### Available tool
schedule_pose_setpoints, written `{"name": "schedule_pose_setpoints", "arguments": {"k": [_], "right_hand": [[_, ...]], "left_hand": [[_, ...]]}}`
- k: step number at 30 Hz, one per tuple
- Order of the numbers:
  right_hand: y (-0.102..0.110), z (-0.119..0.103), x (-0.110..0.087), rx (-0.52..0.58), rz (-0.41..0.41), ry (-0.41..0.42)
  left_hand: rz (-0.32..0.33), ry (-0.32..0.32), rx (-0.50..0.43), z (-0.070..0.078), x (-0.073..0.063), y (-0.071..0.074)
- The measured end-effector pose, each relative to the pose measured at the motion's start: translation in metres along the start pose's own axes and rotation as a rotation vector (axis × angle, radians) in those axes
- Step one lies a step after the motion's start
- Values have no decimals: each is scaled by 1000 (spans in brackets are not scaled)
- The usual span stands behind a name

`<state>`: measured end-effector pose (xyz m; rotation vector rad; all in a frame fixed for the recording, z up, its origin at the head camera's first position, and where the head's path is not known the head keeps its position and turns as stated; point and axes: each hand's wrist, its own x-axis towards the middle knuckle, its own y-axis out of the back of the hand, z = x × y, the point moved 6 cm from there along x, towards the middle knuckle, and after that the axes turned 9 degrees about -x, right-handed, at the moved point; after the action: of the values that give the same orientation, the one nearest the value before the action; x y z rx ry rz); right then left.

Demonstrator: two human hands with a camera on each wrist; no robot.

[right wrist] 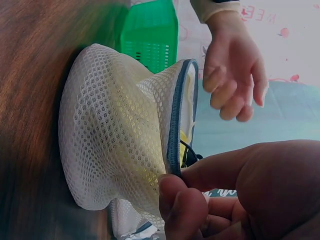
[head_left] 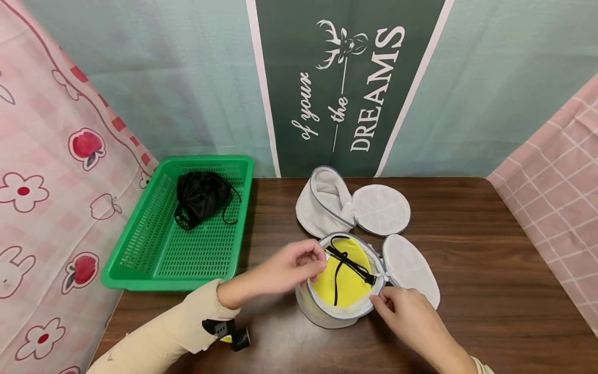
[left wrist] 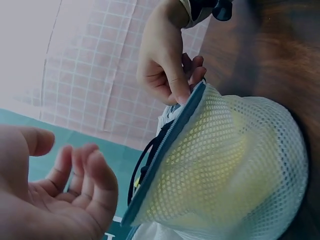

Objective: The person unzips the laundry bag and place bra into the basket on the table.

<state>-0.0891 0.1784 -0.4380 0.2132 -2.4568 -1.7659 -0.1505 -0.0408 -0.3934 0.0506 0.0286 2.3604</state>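
Observation:
A white mesh laundry bag point(head_left: 327, 314) with a grey zip edge stands on the table, its round lid point(head_left: 411, 267) folded back to the right. Inside lies a yellow drawstring pouch point(head_left: 350, 291) with black cords and a black cord stopper point(head_left: 370, 279). My right hand point(head_left: 411, 311) pinches the bag's rim between thumb and fingers, seen closely in the right wrist view. Over the rim's left side hovers my left hand point(head_left: 291, 267); its fingers are loosely curved with nothing between them, as the left wrist view shows.
Behind stands a second white mesh bag point(head_left: 322, 208) with its lid point(head_left: 382, 210) laid open to the right. A green plastic basket point(head_left: 173, 285) on the left holds a black drawstring pouch point(head_left: 201, 195). Printed curtains enclose the brown wooden table point(head_left: 495, 270) at the back and sides.

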Motion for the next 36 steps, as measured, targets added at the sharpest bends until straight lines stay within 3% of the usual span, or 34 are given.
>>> {"name": "schedule_pose_setpoints", "arguments": {"k": [7, 14, 24, 28, 36], "right_hand": [[0, -1, -2, 4, 7, 9], [0, -2, -2, -2, 11, 12], [0, -2, -3, -4, -11, -4], [-1, -2, -3, -6, -18, -7], [-2, -3, -4, -16, -15, -1]], "left_hand": [[34, -31, 246, 3, 16, -4], [50, -81, 621, 8, 22, -11], [19, 78, 1040, 2, 34, -17], [-8, 128, 1119, -2, 40, -19], [-41, 199, 1131, -10, 50, -21]]}}
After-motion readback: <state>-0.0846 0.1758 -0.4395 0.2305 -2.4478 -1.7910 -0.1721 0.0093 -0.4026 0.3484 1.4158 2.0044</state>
